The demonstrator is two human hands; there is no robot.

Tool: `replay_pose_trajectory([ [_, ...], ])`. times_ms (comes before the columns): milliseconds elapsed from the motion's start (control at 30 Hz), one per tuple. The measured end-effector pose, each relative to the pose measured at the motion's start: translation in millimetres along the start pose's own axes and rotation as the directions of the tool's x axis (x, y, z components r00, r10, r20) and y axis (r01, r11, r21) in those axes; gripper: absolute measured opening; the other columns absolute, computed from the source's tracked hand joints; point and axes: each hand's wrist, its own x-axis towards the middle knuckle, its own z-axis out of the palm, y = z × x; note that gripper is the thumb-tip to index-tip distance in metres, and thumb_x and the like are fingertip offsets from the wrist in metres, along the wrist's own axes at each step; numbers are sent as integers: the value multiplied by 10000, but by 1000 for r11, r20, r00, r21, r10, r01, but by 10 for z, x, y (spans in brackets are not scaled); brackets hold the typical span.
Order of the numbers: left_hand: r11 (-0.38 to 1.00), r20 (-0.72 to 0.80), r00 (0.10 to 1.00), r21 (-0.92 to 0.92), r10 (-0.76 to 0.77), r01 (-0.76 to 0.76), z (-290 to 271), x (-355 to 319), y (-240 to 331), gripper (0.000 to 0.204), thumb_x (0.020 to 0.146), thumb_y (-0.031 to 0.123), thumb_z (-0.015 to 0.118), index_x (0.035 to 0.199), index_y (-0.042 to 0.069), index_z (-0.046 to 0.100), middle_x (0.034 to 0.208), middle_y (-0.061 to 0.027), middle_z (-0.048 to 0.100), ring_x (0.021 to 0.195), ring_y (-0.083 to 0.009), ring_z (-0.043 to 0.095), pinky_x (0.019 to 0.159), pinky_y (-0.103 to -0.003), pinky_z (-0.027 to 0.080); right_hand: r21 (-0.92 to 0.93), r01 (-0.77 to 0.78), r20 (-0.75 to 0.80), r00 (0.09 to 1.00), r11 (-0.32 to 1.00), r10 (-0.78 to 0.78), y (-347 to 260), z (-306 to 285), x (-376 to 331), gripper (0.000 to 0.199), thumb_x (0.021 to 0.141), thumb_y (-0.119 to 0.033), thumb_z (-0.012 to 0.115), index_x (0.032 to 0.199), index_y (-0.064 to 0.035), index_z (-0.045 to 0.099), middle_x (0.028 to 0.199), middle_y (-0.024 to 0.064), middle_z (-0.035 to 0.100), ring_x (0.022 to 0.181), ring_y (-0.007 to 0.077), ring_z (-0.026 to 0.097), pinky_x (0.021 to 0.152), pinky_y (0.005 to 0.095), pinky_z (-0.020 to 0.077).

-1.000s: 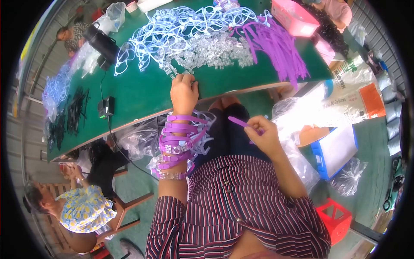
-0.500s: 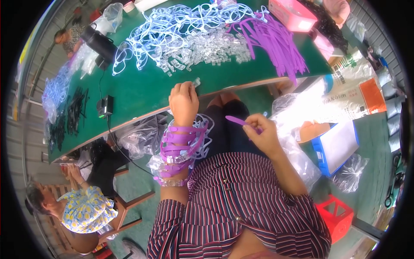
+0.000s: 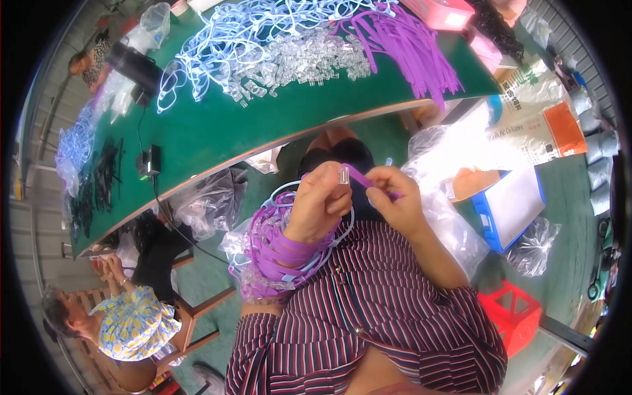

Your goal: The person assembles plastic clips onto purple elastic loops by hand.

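Note:
My left hand [image 3: 319, 205] is closed, pinching a small clear plastic clip [image 3: 343, 176] above my lap. My right hand [image 3: 397, 203] grips a purple strap [image 3: 359, 176] between thumb and fingers, its far end up against the clip. Whether the strap has passed into the clip cannot be made out. Around my left wrist and forearm hang several purple straps with clear clips [image 3: 268, 241], mixed with pale blue cord loops [image 3: 351, 220]. On the green table [image 3: 263, 125] lie a heap of clear clips [image 3: 296, 62], a tangle of blue loops [image 3: 230, 33] and a bundle of purple straps [image 3: 411, 56].
A pink basket [image 3: 441, 12] stands at the table's far right. Left are a black bottle [image 3: 133, 64], a black adapter [image 3: 149, 160] with its cable, and black strips [image 3: 106, 174]. A co-worker [image 3: 135, 322] sits at lower left. A red stool [image 3: 510, 319] is at my right.
My left hand has come back from the table edge to my lap, bringing a clear clip. My right hand's strap now meets it; my left forearm has turned.

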Motion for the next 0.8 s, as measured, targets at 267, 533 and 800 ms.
replay_pose_trajectory([
  [267,975,-15,996,-204,-90,85,40,-81,4,273,949,345,413,883,89,480,642,41,344,457,-34,272,434,-191,227,-19,65,69,996,998,-64,-30,31,-27,203,785,-63,633,970,-4,573,760,8,579,656,50,512,586,189,410],
  [533,947,35,994,-302,-103,109,-21,-82,-17,294,963,345,367,839,94,455,638,40,352,450,-34,276,430,-190,234,-38,88,37,996,995,-86,-1,21,-45,190,788,-51,625,968,-10,576,776,5,580,667,48,512,593,186,406],
  [800,948,43,993,-296,-113,121,-15,-87,-29,298,963,348,369,834,92,451,638,39,356,450,-33,288,425,-187,234,-27,86,62,995,996,-84,-31,87,-30,187,780,-47,631,955,-8,579,772,16,580,667,54,515,583,190,400],
])
